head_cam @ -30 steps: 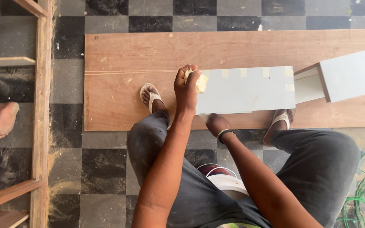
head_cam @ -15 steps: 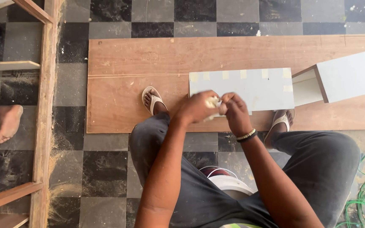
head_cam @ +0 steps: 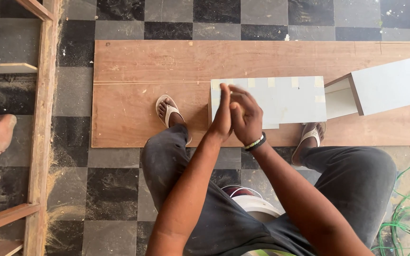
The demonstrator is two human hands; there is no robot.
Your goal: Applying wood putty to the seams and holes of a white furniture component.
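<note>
Both hands have lifted off the near left corner of the flat white laminated board with pale tape strips along its far edge (head_cam: 281,100) since half a second ago, and the small pale piece they pinched there no longer shows. My left hand (head_cam: 222,114) and right hand (head_cam: 247,116) now meet palm to palm just above that corner, fingers straight and open, gripping nothing I can make out; whether something thin lies between the palms I cannot tell. The white board lies directly under and beyond the hands, on the long brown plywood sheet (head_cam: 134,114) spread over the checkered tile floor.

To do this well, I judge the palms should rub or brush clean over the floor side, not over the white face, so grit stays off the laminate, and both feet should stay planted on the plywood to keep it from sliding.

No packages, labels or signs show. Right of the hands, well apart, stands an open white box-shaped cabinet piece with brown edges (head_cam: 385,85). Far left of them runs a bare wooden frame (head_cam: 41,142).
</note>
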